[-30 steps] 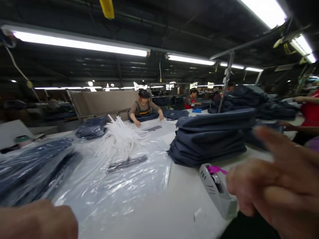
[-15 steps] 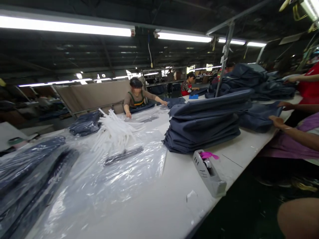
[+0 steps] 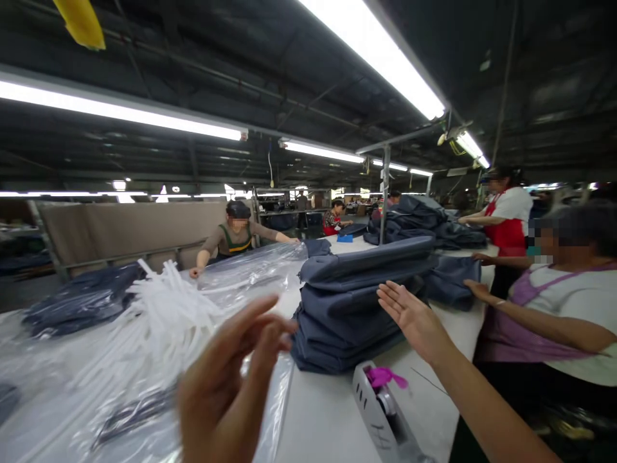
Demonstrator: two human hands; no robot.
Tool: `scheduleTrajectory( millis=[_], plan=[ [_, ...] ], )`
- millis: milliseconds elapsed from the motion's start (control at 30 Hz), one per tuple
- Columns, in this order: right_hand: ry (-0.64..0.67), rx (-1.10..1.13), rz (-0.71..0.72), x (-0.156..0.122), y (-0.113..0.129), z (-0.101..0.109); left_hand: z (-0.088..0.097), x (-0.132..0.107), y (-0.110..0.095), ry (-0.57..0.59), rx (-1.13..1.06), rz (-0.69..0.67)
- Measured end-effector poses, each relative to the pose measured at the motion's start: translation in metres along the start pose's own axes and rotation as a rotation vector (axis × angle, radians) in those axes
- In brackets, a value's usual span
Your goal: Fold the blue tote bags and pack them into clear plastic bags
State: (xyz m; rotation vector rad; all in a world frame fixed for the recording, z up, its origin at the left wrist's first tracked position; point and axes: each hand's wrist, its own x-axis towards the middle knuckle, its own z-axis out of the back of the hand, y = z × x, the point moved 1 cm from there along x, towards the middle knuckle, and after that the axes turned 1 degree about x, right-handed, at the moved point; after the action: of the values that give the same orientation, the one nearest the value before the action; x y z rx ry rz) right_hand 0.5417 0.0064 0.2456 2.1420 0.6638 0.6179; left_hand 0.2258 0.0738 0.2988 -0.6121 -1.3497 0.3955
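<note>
My left hand (image 3: 236, 386) is raised over the table at the front, slightly blurred, its fingers apart and holding nothing. It is nearest the left side of a tall stack of folded navy fabric pieces (image 3: 357, 308). At the right side of that stack, my right hand (image 3: 414, 321) reaches forward with fingers outstretched, palm turned inward. Whether it touches the cloth I cannot tell. Below it stands a grey tape dispenser (image 3: 373, 411) with a pink ribbon (image 3: 385, 377) on top. Left of my left hand lie a bundle of white strips (image 3: 176, 299) and clear plastic bags (image 3: 62, 392).
Across the table a co-worker (image 3: 234, 238) spreads clear plastic film (image 3: 255, 270). At the right, a person in a purple apron (image 3: 530, 308) handles a navy piece (image 3: 450, 283). A metal post (image 3: 384, 199) rises behind the stack. Plastic-wrapped navy goods (image 3: 87, 296) lie left.
My view has swung right and tilted up. Both my hands have come into view, raised on either side of the navy stack. The co-worker across now lifts the plastic film.
</note>
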Motion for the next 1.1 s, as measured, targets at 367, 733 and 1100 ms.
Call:
scheduleTrajectory(
  millis=[367,733,1100],
  plan=[
    [-0.224,0.165,-0.326,0.113,-0.051,0.054,-0.276,0.147,0.106,0.877,0.817,-0.319],
    [-0.046,0.245,-0.232,0.121,-0.101,0.048,-0.279,0.069,0.152,0.846,0.954,-0.274],
    [0.096,0.184,-0.277,0.1,-0.094,-0.011,-0.13,0.1,0.068,0.724,0.933,-0.387]
  ],
)
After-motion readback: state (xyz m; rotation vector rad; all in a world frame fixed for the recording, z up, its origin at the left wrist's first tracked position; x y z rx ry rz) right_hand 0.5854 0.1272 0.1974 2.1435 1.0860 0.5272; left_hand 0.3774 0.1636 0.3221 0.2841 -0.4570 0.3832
